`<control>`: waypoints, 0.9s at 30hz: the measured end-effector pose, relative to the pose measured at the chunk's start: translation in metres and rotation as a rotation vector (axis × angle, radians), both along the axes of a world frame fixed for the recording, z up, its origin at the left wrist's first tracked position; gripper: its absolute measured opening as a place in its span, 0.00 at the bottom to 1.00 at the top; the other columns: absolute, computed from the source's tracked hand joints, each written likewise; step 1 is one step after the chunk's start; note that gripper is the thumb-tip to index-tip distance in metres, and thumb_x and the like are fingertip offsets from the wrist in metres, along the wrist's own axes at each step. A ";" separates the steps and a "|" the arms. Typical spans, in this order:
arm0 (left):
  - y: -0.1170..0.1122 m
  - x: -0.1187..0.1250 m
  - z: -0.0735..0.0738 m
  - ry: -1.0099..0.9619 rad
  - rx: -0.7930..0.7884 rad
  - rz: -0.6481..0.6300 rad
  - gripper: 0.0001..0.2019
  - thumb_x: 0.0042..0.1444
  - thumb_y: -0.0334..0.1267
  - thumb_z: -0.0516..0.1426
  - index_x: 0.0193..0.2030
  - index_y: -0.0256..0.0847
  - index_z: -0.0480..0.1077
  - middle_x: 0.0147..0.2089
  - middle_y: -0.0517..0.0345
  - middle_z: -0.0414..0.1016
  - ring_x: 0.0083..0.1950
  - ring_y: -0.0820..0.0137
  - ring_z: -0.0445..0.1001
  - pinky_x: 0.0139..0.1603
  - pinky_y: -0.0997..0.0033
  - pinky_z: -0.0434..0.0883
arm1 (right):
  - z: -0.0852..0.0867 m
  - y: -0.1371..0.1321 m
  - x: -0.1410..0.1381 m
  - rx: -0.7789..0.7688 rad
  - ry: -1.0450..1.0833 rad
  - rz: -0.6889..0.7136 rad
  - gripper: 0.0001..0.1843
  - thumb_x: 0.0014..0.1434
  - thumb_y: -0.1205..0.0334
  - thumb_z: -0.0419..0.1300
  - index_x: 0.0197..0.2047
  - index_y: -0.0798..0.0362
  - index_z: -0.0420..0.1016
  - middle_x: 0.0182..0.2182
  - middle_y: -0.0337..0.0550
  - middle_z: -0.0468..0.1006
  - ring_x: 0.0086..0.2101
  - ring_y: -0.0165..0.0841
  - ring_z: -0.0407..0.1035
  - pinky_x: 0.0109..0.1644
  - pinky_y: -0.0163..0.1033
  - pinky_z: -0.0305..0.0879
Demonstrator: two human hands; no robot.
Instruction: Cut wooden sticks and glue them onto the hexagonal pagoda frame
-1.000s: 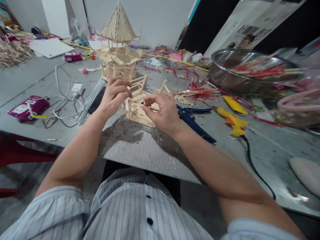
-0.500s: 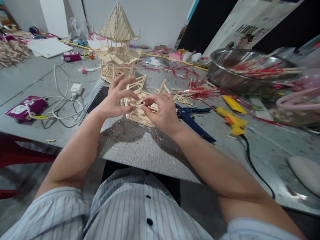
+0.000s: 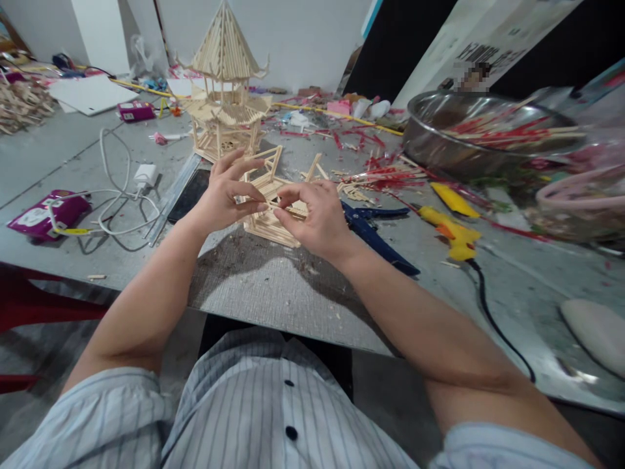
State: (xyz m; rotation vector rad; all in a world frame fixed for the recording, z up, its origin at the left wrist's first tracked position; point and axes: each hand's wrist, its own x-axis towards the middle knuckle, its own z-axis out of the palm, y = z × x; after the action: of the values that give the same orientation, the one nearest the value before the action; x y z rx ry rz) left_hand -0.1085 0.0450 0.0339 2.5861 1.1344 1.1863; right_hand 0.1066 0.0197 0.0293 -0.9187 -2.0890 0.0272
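My left hand (image 3: 229,192) and my right hand (image 3: 315,215) meet over a half-built frame of thin wooden sticks (image 3: 271,232) on the table. The thumb and forefinger of each are pinched together. Between the two pinches a small pale wooden stick (image 3: 272,206) shows, mostly covered by the fingertips. Some sticks of the frame stand up at an angle behind my hands. Just beyond it rises a stick-built pagoda (image 3: 227,52) with a pointed roof.
Right of the frame lie blue-handled cutters (image 3: 375,244) and a yellow glue gun (image 3: 452,233) with a dark cord. A steel basin (image 3: 434,150) holds red-and-pale sticks. A phone (image 3: 189,195), a white charger (image 3: 145,177) and a purple packet (image 3: 51,215) lie to the left.
My left thumb and forefinger have closed from a wide gap into a pinch next to the right fingertips. The right hand keeps its pinch almost in place. The view has shifted slightly.
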 end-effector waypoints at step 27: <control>0.005 -0.003 0.000 -0.062 0.011 -0.043 0.15 0.50 0.58 0.63 0.27 0.51 0.77 0.53 0.55 0.76 0.68 0.51 0.59 0.68 0.43 0.60 | 0.025 0.011 0.062 -0.088 -0.259 0.183 0.07 0.53 0.60 0.61 0.37 0.48 0.75 0.35 0.42 0.80 0.37 0.37 0.72 0.44 0.45 0.66</control>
State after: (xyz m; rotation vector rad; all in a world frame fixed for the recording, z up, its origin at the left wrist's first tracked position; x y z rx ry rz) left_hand -0.1115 0.0504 0.0334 2.5493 1.0573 1.2575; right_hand 0.1686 0.0307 0.0544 -0.8143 -2.4253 0.1010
